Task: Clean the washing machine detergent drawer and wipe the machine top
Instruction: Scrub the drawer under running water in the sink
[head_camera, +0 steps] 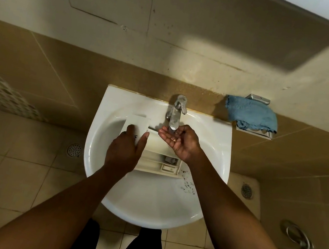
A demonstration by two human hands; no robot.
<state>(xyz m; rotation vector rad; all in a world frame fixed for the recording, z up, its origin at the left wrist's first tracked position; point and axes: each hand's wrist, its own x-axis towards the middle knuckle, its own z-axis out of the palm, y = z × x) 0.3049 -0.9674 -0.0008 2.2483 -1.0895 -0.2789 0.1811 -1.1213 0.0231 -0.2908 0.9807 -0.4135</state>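
Note:
The off-white detergent drawer (159, 158) lies across the white sink basin (146, 203), its front panel toward the left. My left hand (126, 150) grips that front panel, thumb over its right edge. My right hand (180, 143) is cupped palm up under the spout of the chrome tap (176, 113), holding nothing, above the drawer's right end. The drawer's inner compartments show between my wrists. Dark specks of grime (189, 182) lie on the basin to the right of the drawer.
A blue cloth (251, 114) hangs on a chrome wall holder right of the sink. Floor drains (73, 150) (247, 190) sit on the tiled floor either side. A hose (298, 238) is at the lower right.

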